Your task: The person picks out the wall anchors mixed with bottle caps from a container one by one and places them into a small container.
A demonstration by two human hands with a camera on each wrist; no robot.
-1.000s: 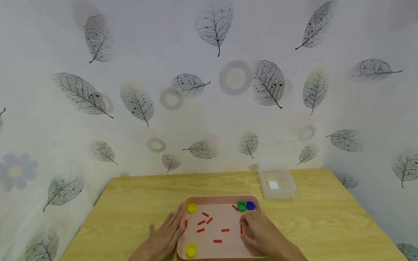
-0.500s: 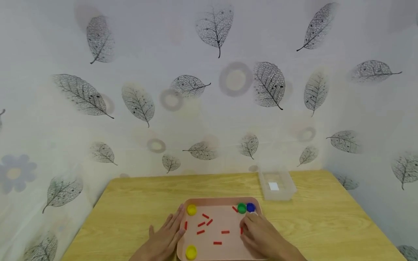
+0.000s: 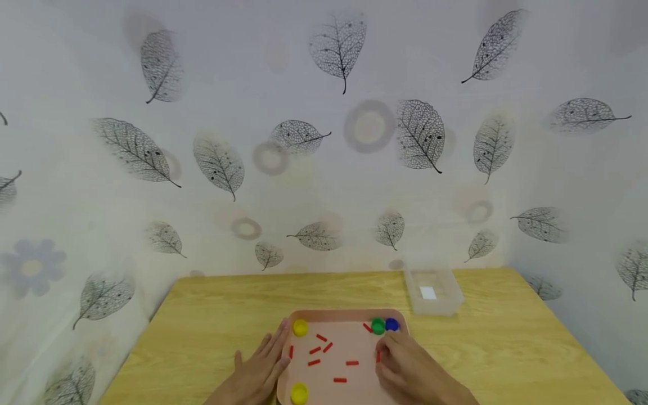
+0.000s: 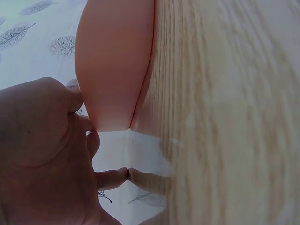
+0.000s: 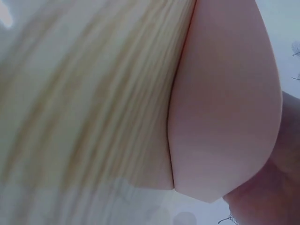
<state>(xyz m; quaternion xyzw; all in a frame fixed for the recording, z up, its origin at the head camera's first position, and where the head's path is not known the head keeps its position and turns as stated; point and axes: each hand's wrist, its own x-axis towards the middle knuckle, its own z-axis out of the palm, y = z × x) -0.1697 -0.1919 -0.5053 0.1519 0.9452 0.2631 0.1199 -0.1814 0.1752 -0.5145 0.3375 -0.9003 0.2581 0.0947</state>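
Note:
A shallow pink tray (image 3: 349, 314) holds several short red sticks (image 3: 340, 380). My left hand (image 3: 258, 363) lies along its left rim with the fingers extended; in the left wrist view the fingers touch the tray's outer wall (image 4: 112, 65). Over the tray's right side, my right hand (image 3: 412, 365) has its fingers curled, with an upright-lying red stick (image 3: 377, 356) pinched between fingertips and thumb. Past that hand sit a round green cap (image 3: 378, 325) and a blue cap (image 3: 392, 324). In the right wrist view the tray wall (image 5: 220, 108) hides most of the right hand.
Two yellow caps, one at the back left (image 3: 300, 328) and one at the front left (image 3: 299, 393), sit in the tray's corners. A translucent plastic box (image 3: 435, 301) stands behind the tray on the wooden table (image 3: 223, 304). A leaf-patterned curtain (image 3: 304, 191) surrounds the table.
The whole head view has shifted slightly down and to the right. Both hands, the red sticks and the caps hold nearly the same places in the tray; the right fingers shift only slightly.

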